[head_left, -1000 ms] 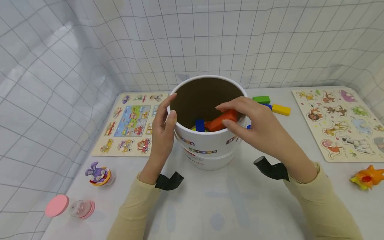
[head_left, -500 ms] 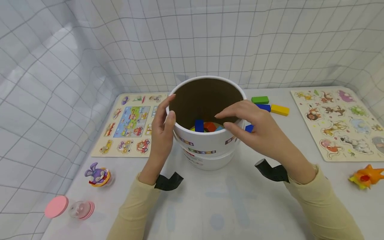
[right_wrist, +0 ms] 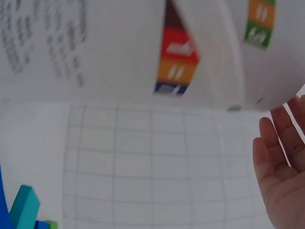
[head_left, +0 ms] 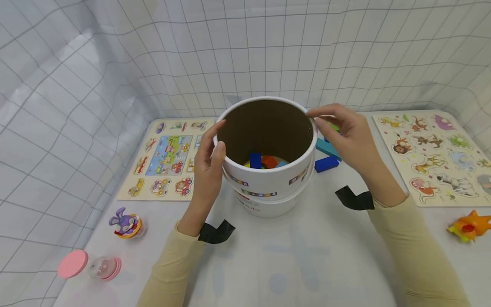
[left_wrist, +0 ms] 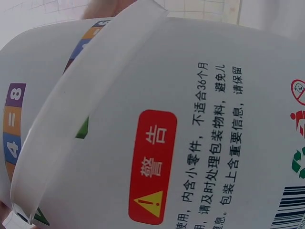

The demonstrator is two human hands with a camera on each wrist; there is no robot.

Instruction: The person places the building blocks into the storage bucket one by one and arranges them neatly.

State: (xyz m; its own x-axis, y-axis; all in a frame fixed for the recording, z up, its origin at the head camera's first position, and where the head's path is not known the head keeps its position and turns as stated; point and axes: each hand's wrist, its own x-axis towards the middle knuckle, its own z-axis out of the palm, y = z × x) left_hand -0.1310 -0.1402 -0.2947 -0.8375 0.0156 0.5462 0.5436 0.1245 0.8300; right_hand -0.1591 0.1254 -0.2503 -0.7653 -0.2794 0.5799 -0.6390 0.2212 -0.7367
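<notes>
A tall white bucket (head_left: 264, 181) with printed number strips stands upright in mid-table. In it I see a blue block (head_left: 255, 161), a red block (head_left: 269, 162) and bits of yellow and light blue. My left hand (head_left: 207, 170) grips the bucket's left side, thumb and index finger at the rim; in the left wrist view the bucket's wall (left_wrist: 214, 152) mostly hides it. By the right of the rim is my right hand (head_left: 350, 136), fingers loosely bent and holding nothing. In the right wrist view that hand (right_wrist: 286, 167) is close to the rim; contact is hard to tell.
Right of the bucket lie a teal block (head_left: 327, 149), a blue block (head_left: 326, 164) and a partly hidden green one. Peg puzzles flank it, a vehicle board (head_left: 153, 187) and an animal board (head_left: 441, 170). A rabbit toy (head_left: 124, 222), pink lid (head_left: 73, 263) and orange toy (head_left: 471, 227) sit nearer.
My right hand let go of an orange-red block inside the bucket, then rose out to the right and back, to the rim's right side. The left hand stayed on the bucket.
</notes>
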